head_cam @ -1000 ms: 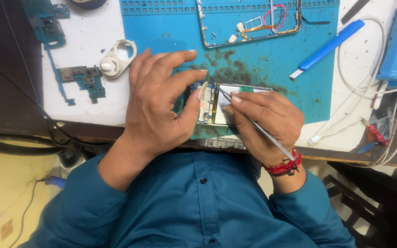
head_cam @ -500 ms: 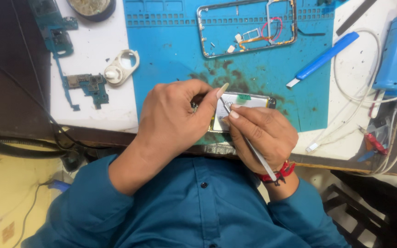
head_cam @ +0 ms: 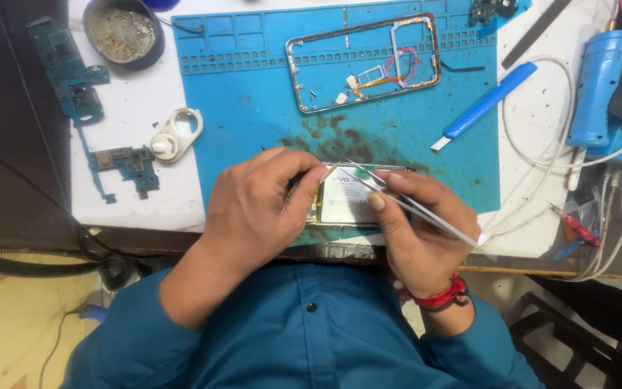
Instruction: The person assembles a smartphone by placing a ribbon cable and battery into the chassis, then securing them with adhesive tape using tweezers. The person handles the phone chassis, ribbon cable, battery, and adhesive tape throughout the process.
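An opened phone [head_cam: 350, 198] with its white battery showing lies on the near edge of a blue work mat [head_cam: 253, 108]. My left hand [head_cam: 257, 209] rests over the phone's left part and pins it down with thumb and fingers. My right hand [head_cam: 415, 234] pinches a pair of metal tweezers [head_cam: 412, 205]; their tips point up-left over the phone's top edge. A red thread band circles my right wrist.
A bare metal phone frame [head_cam: 365, 61] with small loose parts lies at the mat's far side. A blue pry tool [head_cam: 480, 106], a blue hot-air gun [head_cam: 599, 86] and white cables [head_cam: 541, 166] sit right. Green circuit boards [head_cam: 127, 166], a white ring part [head_cam: 178, 133] and a round tin [head_cam: 124, 32] lie left.
The view has shifted so the table sits lower in frame. My left fingers have curled tighter onto the phone, and the tweezers now lie flatter across the battery.
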